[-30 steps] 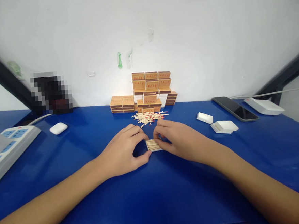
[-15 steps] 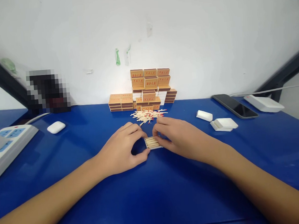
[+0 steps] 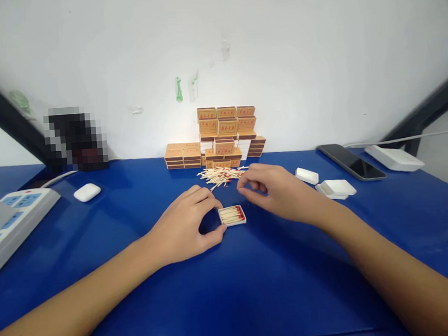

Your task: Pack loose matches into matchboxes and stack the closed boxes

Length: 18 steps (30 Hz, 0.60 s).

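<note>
Landmark: a small open match tray point(image 3: 232, 215), filled with red-tipped matches lying side by side, sits flat on a blue table point(image 3: 232, 290), straight ahead of the person.

Left hand: the left hand point(image 3: 185, 227) rests on the table at the tray's left end. Its forefinger touches the tray's far left corner and its thumb the near left corner, so the tray is pinched between them.

Right hand: the right hand point(image 3: 277, 192) hovers just behind and to the right of the tray, not touching it. Its fingers are curled with the thumb close to the fingertips. Whether they grip a match cannot be told.

Hands together or apart: apart, with the tray between them.

Loose matches: a scattered pile of matches point(image 3: 220, 176) lies behind the tray, near the right hand's fingertips.

Matchboxes: a stack of tan matchboxes point(image 3: 222, 137) stands further behind the tray, beyond the pile and against a white wall point(image 3: 277, 56).

Right of the tray: two small white boxes point(image 3: 336, 188), then a dark phone point(image 3: 352, 162) and a flat white device point(image 3: 394, 157) with a cable, well away.

Left of the tray: a white earbud case point(image 3: 87, 192), and further out a white power strip point(image 3: 12, 218) at the table's edge.

Far left, behind: a dark object point(image 3: 76, 140), blurred out, by the wall.
</note>
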### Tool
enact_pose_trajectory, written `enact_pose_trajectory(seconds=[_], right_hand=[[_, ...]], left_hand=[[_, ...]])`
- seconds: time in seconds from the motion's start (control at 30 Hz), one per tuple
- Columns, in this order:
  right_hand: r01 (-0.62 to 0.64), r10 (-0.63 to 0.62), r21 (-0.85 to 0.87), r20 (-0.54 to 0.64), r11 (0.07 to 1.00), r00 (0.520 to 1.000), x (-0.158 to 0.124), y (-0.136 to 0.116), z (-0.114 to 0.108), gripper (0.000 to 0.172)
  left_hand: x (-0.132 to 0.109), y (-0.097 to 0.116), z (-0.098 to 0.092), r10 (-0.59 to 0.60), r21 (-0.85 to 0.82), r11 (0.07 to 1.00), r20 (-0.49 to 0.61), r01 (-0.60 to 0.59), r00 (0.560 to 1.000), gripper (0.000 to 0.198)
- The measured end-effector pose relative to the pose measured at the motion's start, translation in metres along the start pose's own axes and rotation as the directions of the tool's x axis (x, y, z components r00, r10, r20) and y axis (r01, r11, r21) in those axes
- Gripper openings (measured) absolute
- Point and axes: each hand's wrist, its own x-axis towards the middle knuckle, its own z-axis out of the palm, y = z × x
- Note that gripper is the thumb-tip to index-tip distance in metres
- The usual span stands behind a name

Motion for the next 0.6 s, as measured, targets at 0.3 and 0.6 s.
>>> enact_pose_trajectory(seconds=[0.3,0.6], right_hand=[[-0.118,0.111,-0.074,-0.086,0.990,0.990,0.018,0.043,0.017,0.005],[-0.048,0.037,-0.105,-0.108,0.993,0.993,0.032,0.054,0.032,0.010]], left_hand=[[-0.001,0.001,0.000,0.031,-0.022,0.999,-0.001,-0.031,1.000,0.021],[-0.002,0.001,0.000,0.015,-0.041,0.999,0.002,-0.015,1.000,0.023]])
